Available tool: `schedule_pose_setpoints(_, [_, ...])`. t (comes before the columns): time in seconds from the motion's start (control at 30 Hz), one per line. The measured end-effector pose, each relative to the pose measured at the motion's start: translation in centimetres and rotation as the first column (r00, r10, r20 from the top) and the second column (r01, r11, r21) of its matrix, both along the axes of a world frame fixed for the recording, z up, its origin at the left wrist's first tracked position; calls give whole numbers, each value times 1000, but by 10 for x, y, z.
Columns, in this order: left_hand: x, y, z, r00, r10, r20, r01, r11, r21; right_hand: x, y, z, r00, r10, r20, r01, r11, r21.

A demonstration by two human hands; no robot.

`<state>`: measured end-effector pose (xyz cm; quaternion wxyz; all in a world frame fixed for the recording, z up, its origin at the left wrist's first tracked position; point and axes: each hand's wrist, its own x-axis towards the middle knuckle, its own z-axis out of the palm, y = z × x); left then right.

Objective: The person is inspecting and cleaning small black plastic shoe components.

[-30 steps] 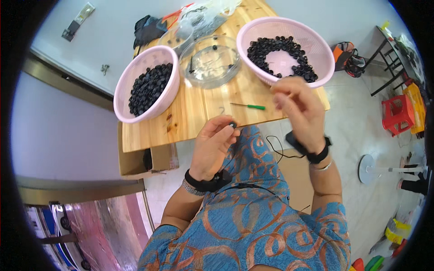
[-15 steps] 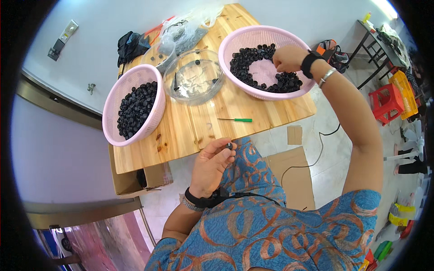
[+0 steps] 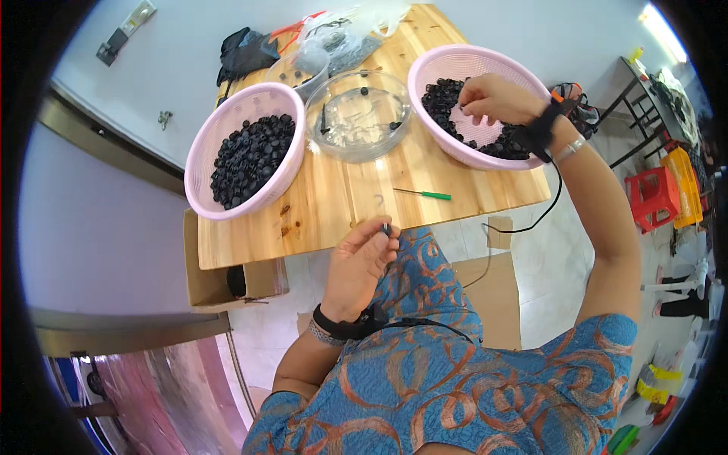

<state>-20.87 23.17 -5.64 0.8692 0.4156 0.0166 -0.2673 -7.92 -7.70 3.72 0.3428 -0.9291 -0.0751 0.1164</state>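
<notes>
My left hand (image 3: 359,262) is closed in front of the table's near edge, pinching a small black knob-like piece (image 3: 385,230) between thumb and fingers. Over the right pink basket (image 3: 419,70) hangs my right hand (image 3: 497,98), its fingertips drawn together. What they hold, if anything, is too small to make out. Many small black pieces (image 3: 444,102) lie in a ring inside that basket. The left pink basket (image 3: 196,171) bears a heap of similar black pieces (image 3: 254,161). On the wood between my hands lies a thin screwdriver (image 3: 436,196) with a green handle.
A clear round plastic tub (image 3: 356,149) with a few black bits stands between the baskets on the wooden table (image 3: 341,205). Behind it are a smaller clear bowl (image 3: 303,68), plastic bags (image 3: 353,26) and a black bag (image 3: 244,51). A cable (image 3: 560,189) hangs from my right wrist.
My right hand has risen from the black pieces in the right basket, and its wrist has turned. The left hand keeps hold of its piece. The whole view has shifted slightly.
</notes>
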Motion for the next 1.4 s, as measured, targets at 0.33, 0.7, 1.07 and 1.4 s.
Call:
schedule_pose_setpoints(0.33, [14,-17,16,974,200,101,-179,965,-191,-112,107,-30,991,73,110,-131,651,748])
schedule_pose_setpoints(0.7, [-8,-7,3,993,113,-32,-117,966,-229,-127,132,-72,917,82,389,-321,731,602])
schedule_pose_setpoints(1.07, [-15,-3,1,991,94,100,-78,985,-153,-139,158,-85,996,-43,-79,88,278,956])
schedule_pose_setpoints(1.4, [-7,3,14,747,14,665,-315,888,335,-149,169,-87,972,-57,-228,233,104,967])
